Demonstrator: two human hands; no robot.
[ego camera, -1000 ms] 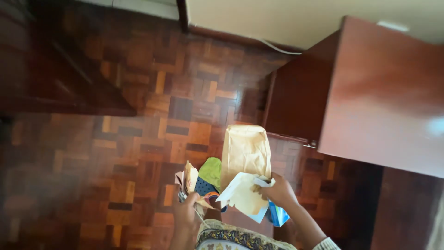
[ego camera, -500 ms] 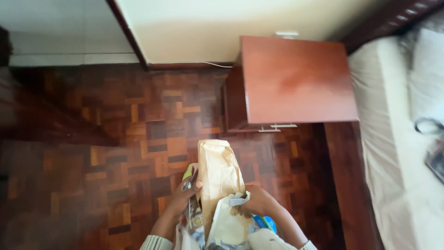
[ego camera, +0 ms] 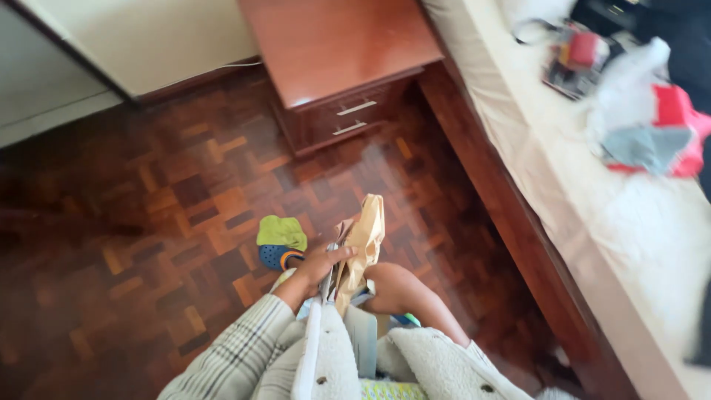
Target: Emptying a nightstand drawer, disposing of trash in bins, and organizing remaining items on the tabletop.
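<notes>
My left hand (ego camera: pixel 320 264) and my right hand (ego camera: pixel 389 285) are pressed together in front of my body, both closed on a bundle of papers. A tan paper envelope (ego camera: pixel 363 241) sticks up out of the bundle, edge-on to the camera. White papers sit lower between the hands, mostly hidden by my sleeves. Just left of my left hand, my foot in a green and blue shoe (ego camera: pixel 281 241) rests on the parquet floor (ego camera: pixel 148 222).
A reddish wooden nightstand (ego camera: pixel 337 52) with two drawers stands against the cream wall ahead. A bed (ego camera: pixel 592 185) with a white sheet runs along the right, with red, grey and white items (ego camera: pixel 652 126) piled on it.
The view has swung right and tilted, bringing the bed and its clutter into sight. The envelope has turned edge-on and my hands have drawn closer together around the papers.
</notes>
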